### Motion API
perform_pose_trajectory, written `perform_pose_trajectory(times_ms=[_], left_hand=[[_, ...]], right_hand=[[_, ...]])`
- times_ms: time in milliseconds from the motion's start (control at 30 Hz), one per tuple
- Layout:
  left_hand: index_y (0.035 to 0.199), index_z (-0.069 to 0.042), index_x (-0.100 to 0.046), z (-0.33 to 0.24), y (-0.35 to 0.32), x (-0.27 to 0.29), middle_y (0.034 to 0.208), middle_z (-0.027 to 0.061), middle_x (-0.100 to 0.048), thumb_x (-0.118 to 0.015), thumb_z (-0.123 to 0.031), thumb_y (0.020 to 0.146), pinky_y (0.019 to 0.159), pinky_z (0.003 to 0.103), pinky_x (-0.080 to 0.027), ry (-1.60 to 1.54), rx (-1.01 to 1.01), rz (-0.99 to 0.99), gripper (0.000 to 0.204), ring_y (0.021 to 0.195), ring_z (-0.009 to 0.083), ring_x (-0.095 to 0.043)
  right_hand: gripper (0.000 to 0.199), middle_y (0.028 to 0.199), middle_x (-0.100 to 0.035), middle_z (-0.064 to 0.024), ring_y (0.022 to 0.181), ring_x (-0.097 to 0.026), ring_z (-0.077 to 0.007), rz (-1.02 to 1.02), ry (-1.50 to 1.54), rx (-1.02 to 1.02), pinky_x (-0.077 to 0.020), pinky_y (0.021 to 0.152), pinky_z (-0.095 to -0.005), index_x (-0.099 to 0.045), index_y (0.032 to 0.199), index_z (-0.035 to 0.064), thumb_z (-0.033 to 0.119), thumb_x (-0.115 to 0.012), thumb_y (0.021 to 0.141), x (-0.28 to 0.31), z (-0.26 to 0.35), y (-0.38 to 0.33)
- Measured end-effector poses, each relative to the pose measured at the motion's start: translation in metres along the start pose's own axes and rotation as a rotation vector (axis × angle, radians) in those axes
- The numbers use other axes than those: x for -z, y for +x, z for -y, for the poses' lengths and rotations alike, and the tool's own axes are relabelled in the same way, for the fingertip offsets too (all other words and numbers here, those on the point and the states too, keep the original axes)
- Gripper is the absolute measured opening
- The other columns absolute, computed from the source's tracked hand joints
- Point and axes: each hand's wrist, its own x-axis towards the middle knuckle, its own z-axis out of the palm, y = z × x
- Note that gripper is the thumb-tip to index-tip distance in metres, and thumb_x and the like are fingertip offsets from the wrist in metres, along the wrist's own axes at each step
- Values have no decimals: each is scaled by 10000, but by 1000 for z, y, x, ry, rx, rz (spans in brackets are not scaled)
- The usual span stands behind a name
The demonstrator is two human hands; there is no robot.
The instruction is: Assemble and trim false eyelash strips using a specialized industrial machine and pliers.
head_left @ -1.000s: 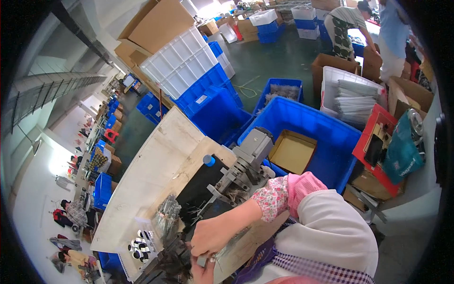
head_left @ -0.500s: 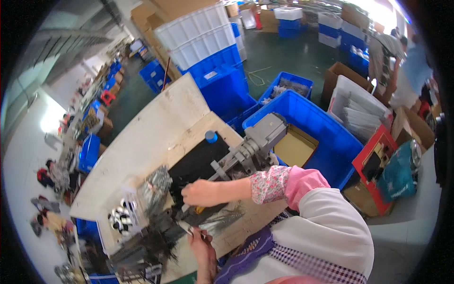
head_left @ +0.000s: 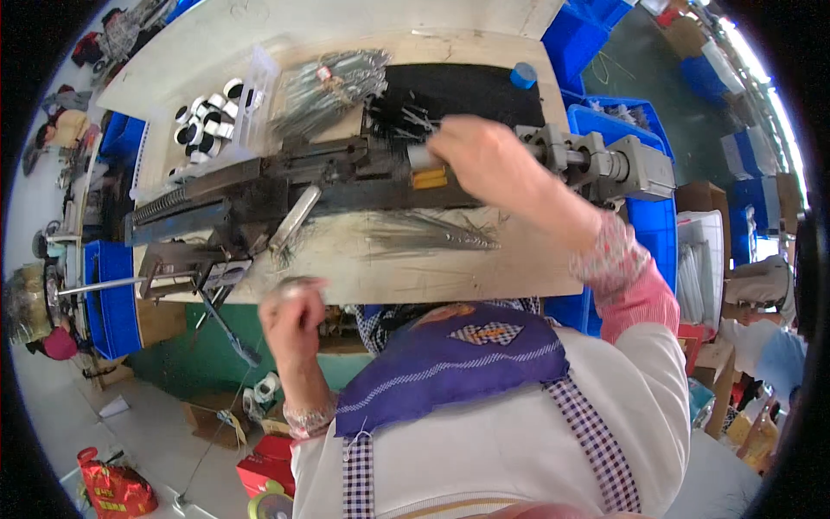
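A long dark bench machine (head_left: 285,177) lies across the worktable. My right hand (head_left: 484,156) reaches over it, blurred, with the fingers closed at a grey block (head_left: 422,157) beside a yellow part (head_left: 430,179). At the table's front edge, my left hand (head_left: 292,322) is closed and raised; a small pale thing shows at its fingertips, too smeared to name. Thin grey wires (head_left: 432,235) lie on the table between my hands. Behind the machine rests a bundle of similar wires (head_left: 337,78), and loose short pieces (head_left: 415,117) are on a black mat (head_left: 484,95).
A clear bin (head_left: 259,73) of black-and-white rolls (head_left: 207,121) stands at the left. The machine's grey motor (head_left: 644,169) juts out at the right, by blue crates (head_left: 653,242). A blue cap-like object (head_left: 522,75) sits on the mat. A metal bar (head_left: 296,216) sticks out toward me.
The view has turned and dropped to face the table. My left hand has drawn back from the machine to the table's front edge. My right hand stays at the grey block.
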Motion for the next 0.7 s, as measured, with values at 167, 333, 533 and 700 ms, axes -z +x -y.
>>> perform_pose_trajectory(times_ms=[167, 333, 533, 700], left_hand=[[902, -7, -701, 21, 72, -96, 588, 126, -555, -569, -185, 870, 528, 296, -422, 693, 83, 546, 224, 531, 158, -545], [883, -23, -697, 63, 136, -125, 608, 144, -578, -564, -220, 867, 537, 323, -415, 797, 13, 604, 239, 538, 166, -519], [750, -48, -671, 39, 139, -122, 721, 134, -651, -593, -180, 787, 633, 417, -516, 1404, -344, 444, 158, 702, 315, -645], [827, -80, -673, 2, 122, -98, 852, 108, -671, -629, -158, 756, 618, 353, -538, 1667, -647, 266, 115, 784, 280, -668]], right_hand=[[91, 864, -583, -133, 870, -603, -323, 161, -191, -65, -496, 733, -408, -628, 858, 25, 92, -595, 805, -17, -44, 51], [247, 864, -560, -134, 877, -573, -322, 96, 384, -60, -456, 736, -402, -595, 906, 0, 191, -679, 774, 31, -38, 4], [216, 870, -567, -118, 820, -578, -311, 65, 270, 51, -466, 702, -375, -582, 904, 1, 158, -668, 782, 11, -41, 5], [174, 936, -624, -140, 886, -604, -329, -61, 334, 207, -486, 734, -393, -606, 909, 34, 148, -646, 783, -6, -18, 30]])
